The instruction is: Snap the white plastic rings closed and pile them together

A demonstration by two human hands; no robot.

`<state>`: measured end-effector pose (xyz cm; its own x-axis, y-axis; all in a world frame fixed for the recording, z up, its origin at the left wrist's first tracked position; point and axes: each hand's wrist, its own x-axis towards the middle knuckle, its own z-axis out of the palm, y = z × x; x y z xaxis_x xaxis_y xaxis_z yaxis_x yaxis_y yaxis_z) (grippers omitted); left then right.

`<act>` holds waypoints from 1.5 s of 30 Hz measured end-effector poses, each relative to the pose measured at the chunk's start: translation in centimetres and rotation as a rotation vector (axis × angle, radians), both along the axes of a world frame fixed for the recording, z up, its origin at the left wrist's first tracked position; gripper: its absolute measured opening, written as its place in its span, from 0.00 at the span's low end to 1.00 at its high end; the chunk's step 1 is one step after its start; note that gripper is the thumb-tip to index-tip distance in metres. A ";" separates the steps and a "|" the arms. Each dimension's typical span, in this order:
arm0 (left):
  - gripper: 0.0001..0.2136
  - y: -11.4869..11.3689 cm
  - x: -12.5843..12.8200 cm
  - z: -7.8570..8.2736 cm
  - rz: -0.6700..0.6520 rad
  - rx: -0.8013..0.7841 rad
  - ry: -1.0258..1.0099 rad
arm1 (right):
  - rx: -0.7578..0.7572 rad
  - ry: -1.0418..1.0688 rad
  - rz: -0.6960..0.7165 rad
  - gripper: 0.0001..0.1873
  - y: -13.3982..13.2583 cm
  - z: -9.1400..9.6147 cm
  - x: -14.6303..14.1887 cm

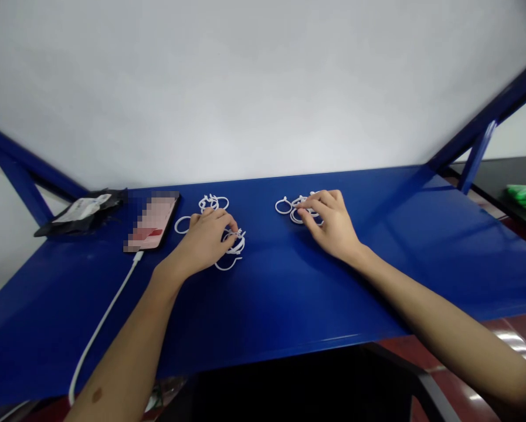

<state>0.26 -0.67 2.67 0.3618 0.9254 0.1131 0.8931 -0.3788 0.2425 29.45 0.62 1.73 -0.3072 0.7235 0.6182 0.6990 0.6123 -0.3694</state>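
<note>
Thin white plastic rings with small tabs lie in loose clusters on the blue table. My left hand (207, 237) reaches palm-down over the left group, partly covering it. Its thumb and forefinger are closed at a white plastic ring (235, 245); the other fingers are curled and mostly hidden. More rings (213, 203) lie just beyond that hand, and a single one shows at its left side. To the right, my right hand (329, 223) bends over the other cluster (297, 215), thumb and fingertips pinched on a ring there. One ring (284, 206) lies at that cluster's left edge.
A phone (153, 221) with a white charging cable (108, 316) lies left of my left hand. Behind it is a black plastic package (84, 211) with a white label. A pale wall panel (263, 88) and blue frame bars (476, 155) border the table (280, 310).
</note>
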 end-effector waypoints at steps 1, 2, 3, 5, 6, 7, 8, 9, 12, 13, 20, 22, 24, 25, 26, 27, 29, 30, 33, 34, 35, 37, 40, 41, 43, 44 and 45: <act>0.05 0.0 0.1 0.1 0.000 0.007 -0.008 | -0.012 -0.010 0.037 0.09 -0.4 0.0 -0.3; 0.05 -0.1 0.2 0.2 0.000 0.012 -0.015 | -0.022 -0.017 0.073 0.09 -0.7 -0.1 -0.7; 0.05 -0.1 0.3 0.4 0.000 0.014 -0.022 | -0.030 -0.023 0.109 0.09 -1.0 -0.1 -0.9; 0.04 -0.3 0.6 0.6 -0.002 0.010 -0.028 | -0.050 -0.041 0.182 0.09 -1.5 -0.3 -1.4; 0.03 -0.5 0.8 0.7 -0.003 0.007 -0.029 | -0.066 -0.051 0.218 0.10 -1.7 -0.4 -1.6; 0.03 -0.6 1.0 0.9 -0.004 0.005 -0.029 | -0.085 -0.060 0.253 0.11 -1.9 -0.5 -1.8; 0.03 -0.8 1.2 1.0 -0.004 0.004 -0.028 | -0.109 -0.070 0.289 0.11 -2.0 -0.6 -1.9; 0.03 -0.9 1.5 1.1 -0.005 0.003 -0.031 | -0.134 -0.081 0.325 0.12 -2.1 -0.7 -2.1; 0.03 -1.4 2.4 1.5 -0.015 0.012 -0.075 | -0.205 -0.126 0.413 0.15 -2.5 -0.8 -2.4; 0.03 -1.5 2.7 1.6 -0.020 0.014 -0.098 | -0.223 -0.141 0.430 0.15 -2.5 -0.9 -2.5; 0.05 -2.1 3.5 1.4 -0.022 -0.057 -0.300 | -0.280 -0.172 0.453 0.17 -2.8 -0.8 -3.0; 0.06 -2.1 3.5 1.1 -0.023 -0.060 -0.327 | -0.281 -0.178 0.461 0.16 -2.8 -0.7 -3.0; 0.07 -2.1 3.4 1.0 -0.029 -0.056 -0.334 | -0.275 -0.202 0.480 0.15 -2.8 -0.6 -2.9; 0.07 -2.1 3.4 1.0 -0.032 -0.056 -0.333 | -0.270 -0.218 0.490 0.14 -2.7 -0.7 -2.9; 0.07 -2.1 3.4 1.0 -0.035 -0.059 -0.330 | -0.268 -0.234 0.499 0.13 -2.7 -0.7 -2.9; 0.07 -2.0 3.4 1.0 -0.037 -0.060 -0.327 | -0.266 -0.247 0.506 0.13 -2.7 -0.7 -2.9; 0.06 -2.0 3.4 1.1 -0.038 -0.064 -0.316 | -0.271 -0.263 0.521 0.12 -2.6 -0.7 -2.9; 0.06 -1.9 3.4 1.1 -0.036 -0.067 -0.308 | -0.275 -0.267 0.528 0.11 -2.6 -0.7 -2.9; 0.05 -1.7 3.3 1.1 -0.026 -0.060 -0.265 | -0.280 -0.279 0.533 0.11 -2.6 -0.6 -2.9; 0.05 -1.7 3.3 1.0 -0.024 -0.049 -0.244 | -0.280 -0.284 0.533 0.10 -2.7 -0.6 -2.8; 0.05 -1.6 3.2 0.9 -0.024 -0.032 -0.216 | -0.279 -0.288 0.532 0.10 -2.7 -0.6 -2.8; 0.06 -1.4 2.9 0.5 -0.023 0.005 -0.142 | -0.274 -0.295 0.533 0.10 -2.7 -0.6 -2.8; 0.06 -1.1 2.6 -0.1 -0.008 0.053 -0.027 | -0.265 -0.309 0.536 0.09 -2.7 -0.7 -2.7; 0.06 -1.1 2.5 -0.2 0.000 0.069 0.000 | -0.262 -0.313 0.536 0.09 -2.7 -0.7 -2.7; 0.07 -1.1 2.6 -0.2 -0.003 0.106 0.022 | -0.256 -0.319 0.534 0.08 -2.7 -0.7 -2.6; 0.08 -1.2 2.7 -0.1 -0.022 0.123 0.013 | -0.253 -0.320 0.531 0.08 -2.7 -0.8 -2.6; 0.08 -1.4 2.9 0.1 -0.057 0.132 -0.013 | -0.252 -0.322 0.527 0.08 -2.7 -0.7 -2.6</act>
